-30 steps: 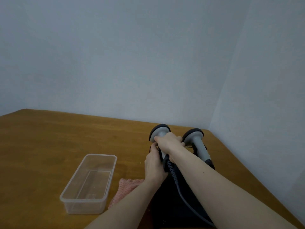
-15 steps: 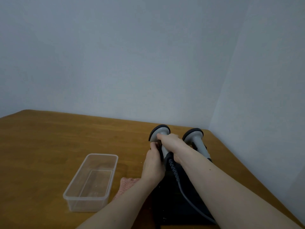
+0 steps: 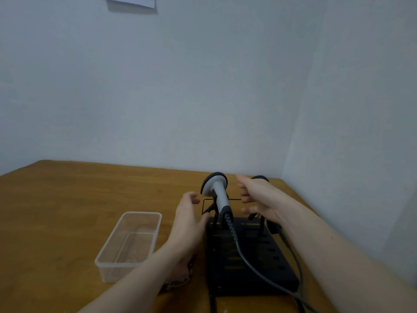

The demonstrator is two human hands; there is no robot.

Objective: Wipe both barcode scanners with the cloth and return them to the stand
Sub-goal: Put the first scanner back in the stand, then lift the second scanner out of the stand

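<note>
A grey barcode scanner with a black head rim rests in the black stand, its coiled cable running down toward me. Only the black top of the second scanner shows behind my right hand, which is open just right of the first scanner and touches nothing. Left of that scanner hovers my left hand, fingers apart and empty. A pink cloth lies on the table under my left forearm, mostly hidden.
A clear plastic container sits on the wooden table left of my left hand. Grey walls meet in a corner behind and to the right of the stand. The table's right edge runs close to the stand.
Both hands have let go of the left scanner and spread apart to either side of it. The scanner stays in the stand. The camera has tilted up slightly.
</note>
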